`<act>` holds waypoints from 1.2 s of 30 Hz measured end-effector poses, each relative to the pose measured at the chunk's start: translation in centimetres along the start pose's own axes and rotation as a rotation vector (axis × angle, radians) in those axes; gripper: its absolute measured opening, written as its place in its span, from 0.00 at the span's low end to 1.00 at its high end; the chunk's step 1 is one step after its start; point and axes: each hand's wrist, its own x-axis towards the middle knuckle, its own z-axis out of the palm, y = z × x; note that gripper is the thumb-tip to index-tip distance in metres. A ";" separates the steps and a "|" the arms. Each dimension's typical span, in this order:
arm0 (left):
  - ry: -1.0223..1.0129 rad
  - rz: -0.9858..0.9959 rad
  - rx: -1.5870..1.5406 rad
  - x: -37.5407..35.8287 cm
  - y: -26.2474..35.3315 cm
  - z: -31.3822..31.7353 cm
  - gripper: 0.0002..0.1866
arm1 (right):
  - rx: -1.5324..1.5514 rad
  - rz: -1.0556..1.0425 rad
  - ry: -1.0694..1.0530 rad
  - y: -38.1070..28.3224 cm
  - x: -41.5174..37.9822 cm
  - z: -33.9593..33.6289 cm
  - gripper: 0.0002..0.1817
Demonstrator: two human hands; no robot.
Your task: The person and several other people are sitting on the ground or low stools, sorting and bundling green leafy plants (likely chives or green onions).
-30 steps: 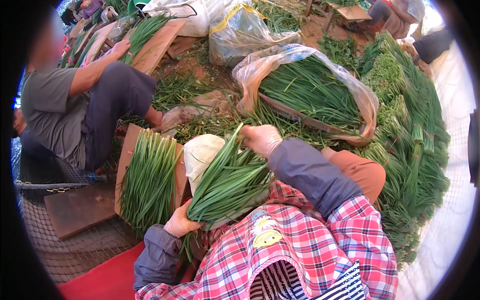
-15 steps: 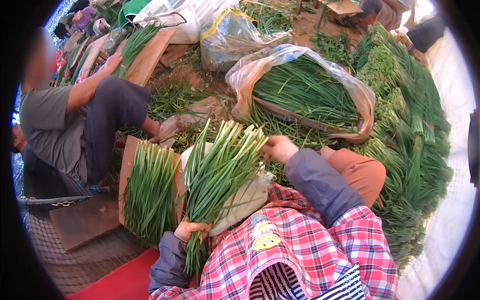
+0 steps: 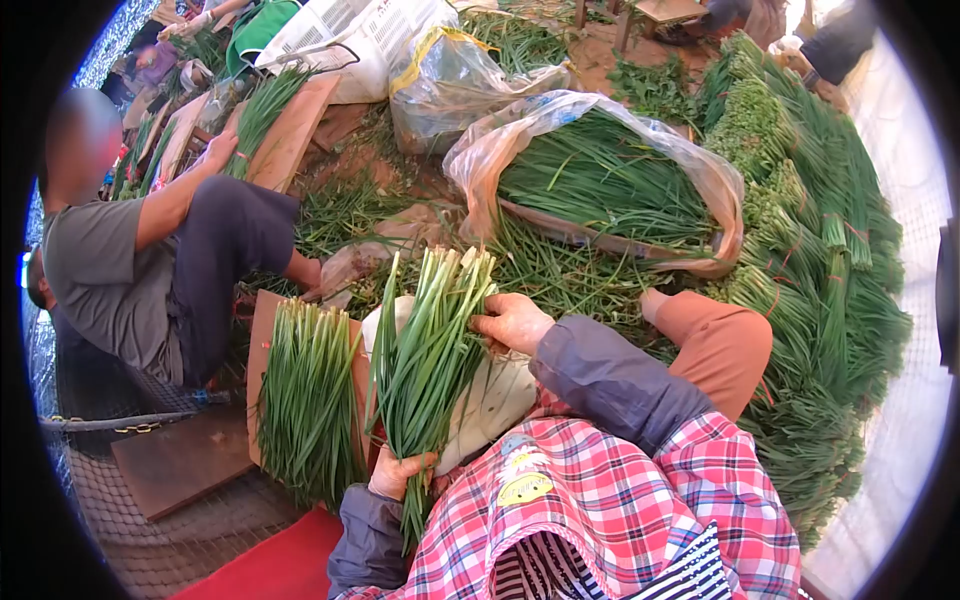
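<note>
While bare left hand and right hand are gripping the long, pale-ended green bundle, uneven pressure is risking outer stalks slipping free.

bag: plast., glossy | brd: wd., smooth | shirt: clth., matt

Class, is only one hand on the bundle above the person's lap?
No, the left hand grips the bundle low while the right hand touches its side.

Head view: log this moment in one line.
left hand: grip around held bunch | right hand: fingers at its side | pale ends: uppermost | other bunch: on board
</note>
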 end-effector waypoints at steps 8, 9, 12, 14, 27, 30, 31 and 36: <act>-0.231 -0.116 -0.136 1.2 -0.9 -2.8 0.17 | 0.514 -0.298 0.461 3.6 1.9 -7.8 0.07; -0.273 -0.126 -0.147 1.5 -1.3 -3.5 0.17 | 0.576 -0.346 0.527 2.5 0.9 -10.4 0.08; -0.314 -0.173 -0.195 2.1 -1.6 -4.4 0.18 | -0.153 -0.228 0.590 6.5 2.1 -19.3 0.13; -0.318 -0.174 -0.223 2.2 -1.4 -4.5 0.19 | -1.670 0.259 -0.135 5.8 2.1 -16.8 0.21; -0.250 -0.150 -0.145 1.9 -0.8 -3.3 0.15 | -1.167 -0.521 0.201 -4.4 2.6 -5.5 0.31; -0.228 -0.120 -0.140 1.5 -0.5 -2.6 0.15 | -0.931 -0.437 0.005 -3.1 4.3 -5.5 0.19; -0.234 -0.106 -0.144 1.6 -0.6 -2.6 0.15 | -1.001 -0.454 0.035 -2.9 4.1 -5.6 0.18; -0.249 -0.105 -0.096 1.5 -0.8 -3.1 0.14 | -1.231 -0.080 0.390 -1.2 4.2 -9.9 0.14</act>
